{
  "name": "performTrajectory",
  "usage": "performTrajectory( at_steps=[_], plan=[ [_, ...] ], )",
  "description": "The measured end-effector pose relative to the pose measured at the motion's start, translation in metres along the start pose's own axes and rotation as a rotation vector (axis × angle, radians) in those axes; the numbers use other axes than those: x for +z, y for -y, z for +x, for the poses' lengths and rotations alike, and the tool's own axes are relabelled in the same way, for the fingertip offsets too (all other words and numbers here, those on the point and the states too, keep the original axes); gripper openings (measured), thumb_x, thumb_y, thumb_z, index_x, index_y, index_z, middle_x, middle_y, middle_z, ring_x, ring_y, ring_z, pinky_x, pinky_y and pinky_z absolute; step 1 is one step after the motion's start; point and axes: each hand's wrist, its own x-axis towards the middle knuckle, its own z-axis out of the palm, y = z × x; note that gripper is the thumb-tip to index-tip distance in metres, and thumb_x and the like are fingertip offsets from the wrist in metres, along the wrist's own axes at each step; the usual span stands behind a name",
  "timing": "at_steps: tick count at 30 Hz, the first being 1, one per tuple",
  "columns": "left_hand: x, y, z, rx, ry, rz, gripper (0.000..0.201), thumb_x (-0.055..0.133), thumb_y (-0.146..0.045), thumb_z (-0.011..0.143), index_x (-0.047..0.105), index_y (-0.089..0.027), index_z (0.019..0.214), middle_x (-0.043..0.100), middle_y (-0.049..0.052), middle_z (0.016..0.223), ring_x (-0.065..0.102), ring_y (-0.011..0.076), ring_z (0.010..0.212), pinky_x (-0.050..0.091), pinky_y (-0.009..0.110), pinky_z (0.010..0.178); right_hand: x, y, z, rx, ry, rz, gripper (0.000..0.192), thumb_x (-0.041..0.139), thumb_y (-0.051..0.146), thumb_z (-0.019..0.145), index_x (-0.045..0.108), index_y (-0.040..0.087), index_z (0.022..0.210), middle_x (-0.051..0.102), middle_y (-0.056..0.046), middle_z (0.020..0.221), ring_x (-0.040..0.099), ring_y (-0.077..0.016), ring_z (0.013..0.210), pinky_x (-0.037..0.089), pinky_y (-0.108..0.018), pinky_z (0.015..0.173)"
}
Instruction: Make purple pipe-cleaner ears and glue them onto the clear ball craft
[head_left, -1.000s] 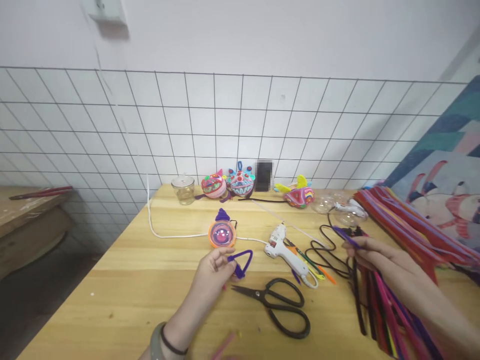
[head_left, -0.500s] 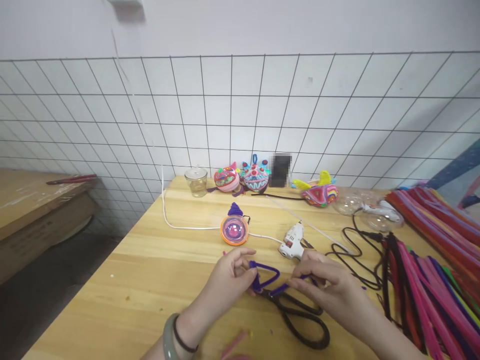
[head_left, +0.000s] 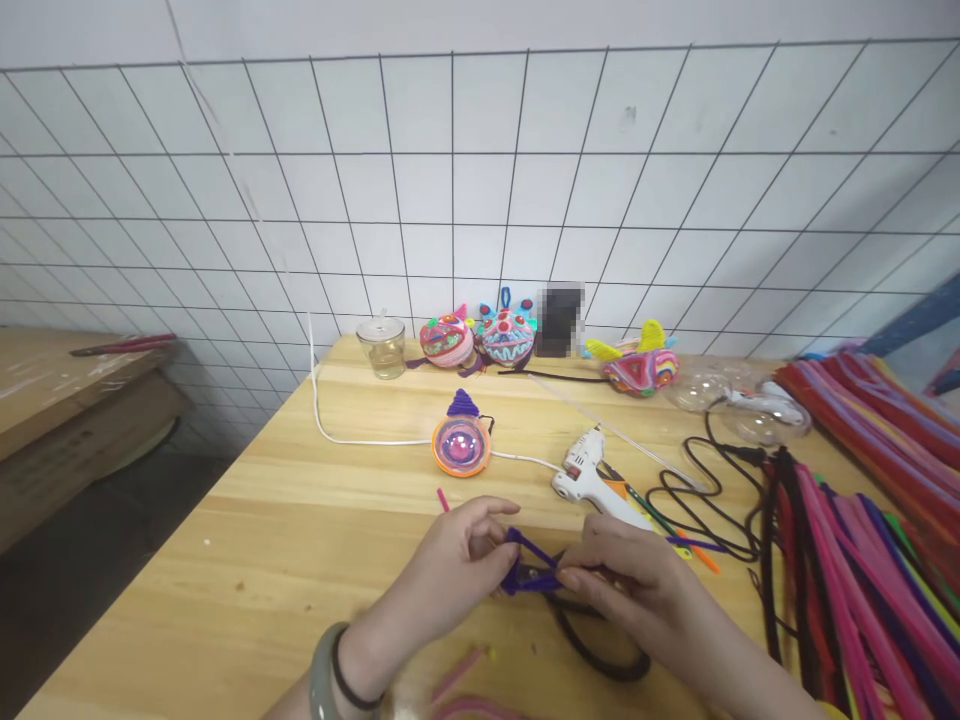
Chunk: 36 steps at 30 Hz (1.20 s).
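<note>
Between my hands is a purple pipe cleaner (head_left: 537, 548) bent into a triangular loop. My left hand (head_left: 469, 555) pinches its folded left end between thumb and fingers. At the loop's right corner, my right hand (head_left: 619, 570) closes its thumb and fingertips on the same pipe cleaner. Black-handled scissors (head_left: 600, 650) lie on the table beneath, partly hidden by my right hand. Beyond my hands rests a round orange-rimmed ornament (head_left: 461, 446) with a purple pointed top. A white glue gun (head_left: 589, 465) lies just past my right hand.
Bundles of coloured pipe cleaners (head_left: 847, 580) cover the right side. A black cable (head_left: 709, 480) coils near clear plastic balls (head_left: 765, 420). Along the wall stand a glass cup (head_left: 382, 350) and finished fuzzy ornaments (head_left: 506, 335). Pink scraps (head_left: 457, 675) lie near the front.
My right hand has moved left, bringing the pipe cleaner's loose end to the loop's right corner. My left hand keeps its pinch. The camera view has tilted slightly downward.
</note>
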Motion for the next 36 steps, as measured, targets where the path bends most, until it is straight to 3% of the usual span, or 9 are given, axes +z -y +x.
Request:
performTrajectory(
  at_steps=[4,11,19,27,36],
  plan=[
    [0.001,0.0,-0.001,-0.044,0.053,-0.046,0.033,0.067,-0.027,0.071,0.058,-0.015,0.101,0.062,0.001,0.07,0.054,0.0109,0.057,0.041,0.022,0.054,0.003,0.002,0.001,0.03,0.008,0.028,0.023,0.056,0.03,0.088,0.067,0.019,0.072,0.054,-0.001,0.065,0.053,-0.0146,0.062,0.042,-0.025,0.056],
    [0.003,-0.008,-0.004,-0.126,0.08,-0.046,0.037,0.072,-0.032,0.066,0.059,-0.015,0.097,0.058,-0.004,0.061,0.051,0.0092,0.049,0.041,0.023,0.051,0.01,0.0,0.001,0.052,0.028,0.032,0.02,0.061,0.032,0.085,0.065,0.02,0.07,0.056,-0.001,0.068,0.055,-0.0156,0.065,0.041,-0.026,0.057],
    [0.003,-0.007,-0.005,-0.136,0.094,-0.052,0.04,0.073,-0.033,0.065,0.06,-0.015,0.099,0.061,-0.002,0.062,0.052,0.0101,0.05,0.04,0.023,0.052,0.014,0.0,0.002,0.082,0.056,0.03,0.019,0.061,0.029,0.085,0.064,0.019,0.069,0.057,-0.001,0.068,0.054,-0.0142,0.062,0.041,-0.024,0.056],
    [0.0,-0.002,-0.004,-0.108,0.149,-0.052,0.04,0.072,-0.032,0.069,0.062,-0.015,0.103,0.062,-0.002,0.063,0.051,0.009,0.052,0.039,0.021,0.052,0.018,0.0,0.003,0.077,0.095,0.145,0.016,0.059,0.028,0.087,0.064,0.02,0.074,0.065,-0.004,0.076,0.059,-0.0164,0.071,0.046,-0.026,0.066],
    [0.0,-0.005,-0.005,-0.146,0.157,-0.048,0.04,0.072,-0.031,0.069,0.062,-0.016,0.104,0.063,-0.003,0.059,0.051,0.0092,0.05,0.04,0.022,0.053,0.02,0.003,0.003,0.176,0.071,0.098,0.01,0.062,0.023,0.081,0.063,0.019,0.071,0.067,-0.001,0.068,0.059,-0.0151,0.063,0.046,-0.023,0.057]
  ],
)
